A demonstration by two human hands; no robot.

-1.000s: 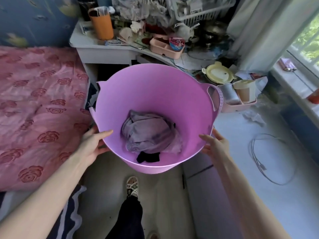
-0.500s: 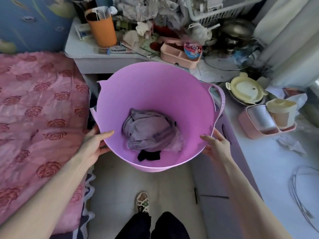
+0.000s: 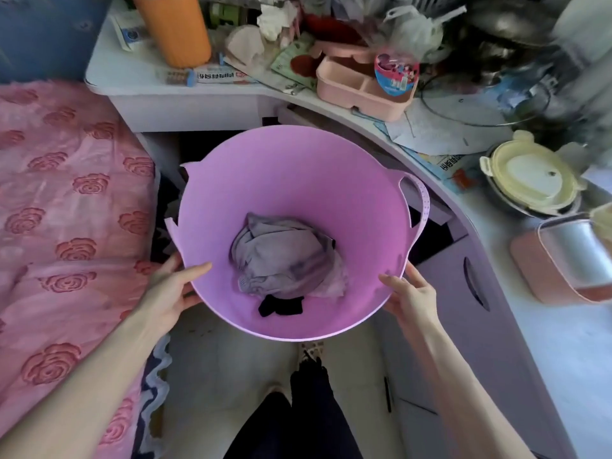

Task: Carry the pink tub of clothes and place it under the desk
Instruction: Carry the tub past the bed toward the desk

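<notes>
Since 1 sec ago the round pink plastic tub (image 3: 291,180) w/ clothes (image 3: 284,256) got closer to the dark gap under the white desk (image 3: 185,107) at 12 o'clock, left hand (image 3: 169,293) & right hand (image 3: 410,293) clamped on its rim, so nearly there.

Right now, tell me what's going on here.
A person is carrying a round pink plastic tub with both bare hands: the left hand grips the near-left rim, the right hand the near-right rim. Inside lie a crumpled lilac-grey garment and a small black item. The tub is held above the floor, right in front of the dark opening under the cluttered white desk, between the pink rose-patterned bedspread and the desk's side. It is not yet under the desk.
</notes>
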